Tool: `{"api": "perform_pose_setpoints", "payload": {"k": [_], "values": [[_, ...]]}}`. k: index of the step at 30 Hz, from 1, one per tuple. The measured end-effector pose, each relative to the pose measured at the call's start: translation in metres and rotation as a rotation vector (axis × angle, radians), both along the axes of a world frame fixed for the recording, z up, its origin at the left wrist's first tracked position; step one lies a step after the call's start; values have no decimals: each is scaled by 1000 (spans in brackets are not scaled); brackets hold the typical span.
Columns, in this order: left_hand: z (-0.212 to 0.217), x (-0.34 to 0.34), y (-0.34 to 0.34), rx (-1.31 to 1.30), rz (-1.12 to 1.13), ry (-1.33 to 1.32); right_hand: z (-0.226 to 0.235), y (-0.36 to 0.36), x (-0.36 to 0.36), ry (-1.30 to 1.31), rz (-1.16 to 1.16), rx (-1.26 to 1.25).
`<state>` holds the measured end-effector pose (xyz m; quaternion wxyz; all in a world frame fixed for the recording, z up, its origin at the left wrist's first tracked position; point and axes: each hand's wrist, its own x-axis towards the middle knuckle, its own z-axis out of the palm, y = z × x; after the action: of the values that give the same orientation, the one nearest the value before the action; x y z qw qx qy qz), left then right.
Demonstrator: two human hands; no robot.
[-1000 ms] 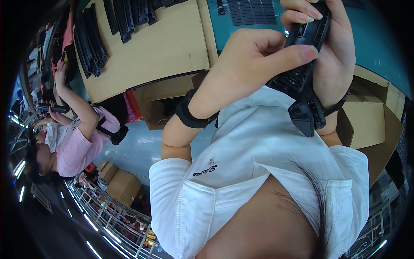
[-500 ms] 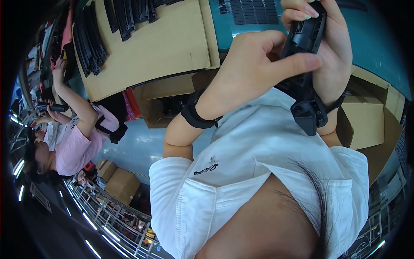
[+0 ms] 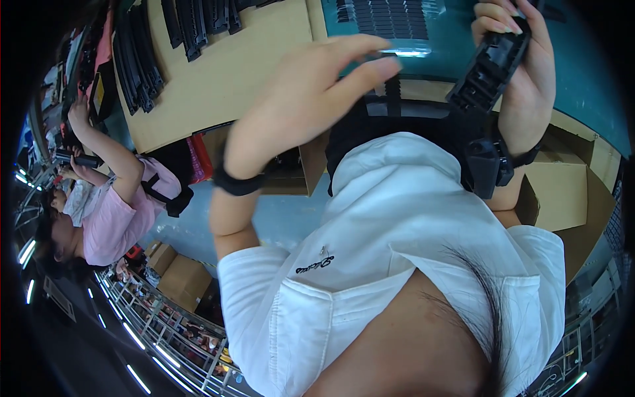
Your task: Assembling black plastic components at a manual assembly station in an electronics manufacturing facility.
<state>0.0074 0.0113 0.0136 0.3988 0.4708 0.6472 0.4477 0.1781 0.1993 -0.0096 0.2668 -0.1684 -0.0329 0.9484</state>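
My right hand (image 3: 534,56) is closed around a long black plastic part (image 3: 486,76), which has ribbed hollows on its face. At its lower end, near my right wrist, sits a chunky black angular piece (image 3: 488,162); whether it is joined to the part cannot be told. To the left, my left hand (image 3: 304,96) hovers apart from the part, thumb and index finger stretched out, slightly blurred, with nothing seen in it. Beneath it lies a cardboard sheet (image 3: 251,73) over the table.
Long black strips (image 3: 140,63) and more black parts (image 3: 195,26) lie on the cardboard. Rows of small dark pieces (image 3: 387,18) rest on the teal table (image 3: 456,49). Open cardboard boxes (image 3: 559,192) stand below its edge. A co-worker in pink (image 3: 122,221) works at the left.
My left hand has let go of the black part and swung left, away from it. My right hand has shifted slightly to the right with the part.
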Motion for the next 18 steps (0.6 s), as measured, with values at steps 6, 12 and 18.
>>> {"api": "perform_pose_setpoints", "payload": {"k": [6, 12, 18], "values": [[-33, -34, 3, 463, -279, 1057, -4, 3, 3, 18, -64, 26], [-47, -43, 61, -127, -421, 1312, -22, 11, 14, 168, 31, -89], [-48, -74, 107, -88, -395, 1308, -15, 3, 11, 191, 0, -61]]}}
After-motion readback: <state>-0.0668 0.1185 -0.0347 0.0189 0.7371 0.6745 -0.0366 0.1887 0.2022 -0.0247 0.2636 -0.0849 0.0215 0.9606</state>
